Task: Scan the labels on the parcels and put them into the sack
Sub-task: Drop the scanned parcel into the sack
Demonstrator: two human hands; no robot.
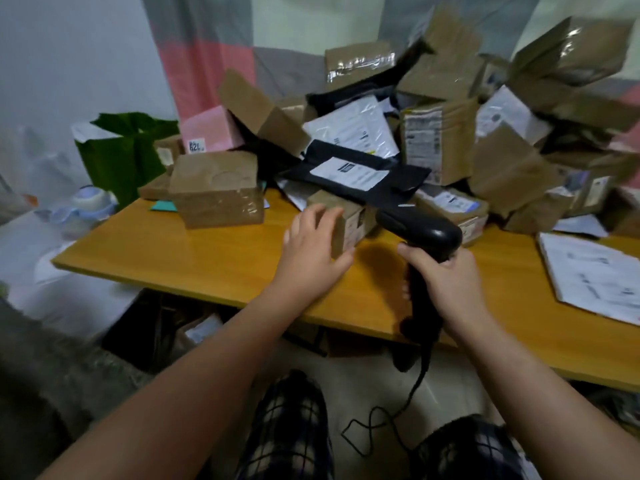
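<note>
From where I stand, the person has the small parcel (330, 201) at the front of the worktop (173, 251), just ahead of the heaped pile (440, 133) and partly tucked under a black mailer (356, 174). The left hand (311, 251) clasps its near-left end, fingers over the top edge and thumb along the near face. The right hand (446, 285) is wrapped tightly around the handle of the black scanner (422, 230). The box lies flat, and its long axis seems to run from back-left to front-right, though blur makes that uncertain. The printed label (359, 221) sits on the end that faces right and a little toward the person, almost touching the scanner's head. That head points left and away, with the handle dropping toward the person's lap and the cable trailing to the floor. To scan well, I'd say the left hand should hold the box steady, keep its fingers off the print, and slide the box clear of the mailer. The scanner should draw back a little and square up to the label. A pale plastic heap (52, 278) off the left end may be the sack, but I can't tell.
</note>
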